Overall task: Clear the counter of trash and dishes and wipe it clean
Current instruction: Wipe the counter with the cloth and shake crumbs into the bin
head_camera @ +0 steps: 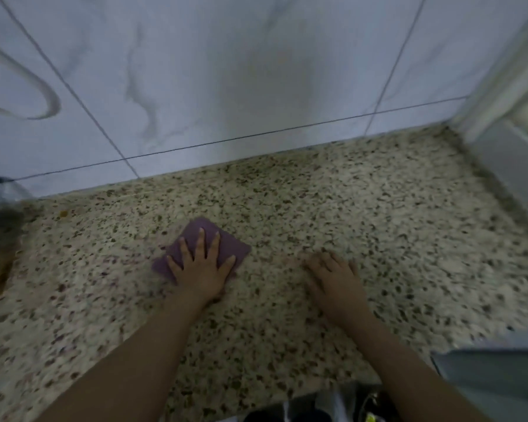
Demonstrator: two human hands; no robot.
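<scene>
A purple cloth [230, 246] lies flat on the speckled granite counter [363, 214], left of centre. My left hand [200, 266] presses down on the cloth with its fingers spread, covering most of it. My right hand [333, 278] rests palm down on the bare counter to the right of the cloth, fingers loosely together, holding nothing. The picture is blurred by motion.
A clear plastic container [0, 214] with brownish contents stands at the far left edge against the white tiled wall [226, 86]. A small brown crumb [63, 213] lies near it. A grey ledge [512, 166] borders the counter on the right.
</scene>
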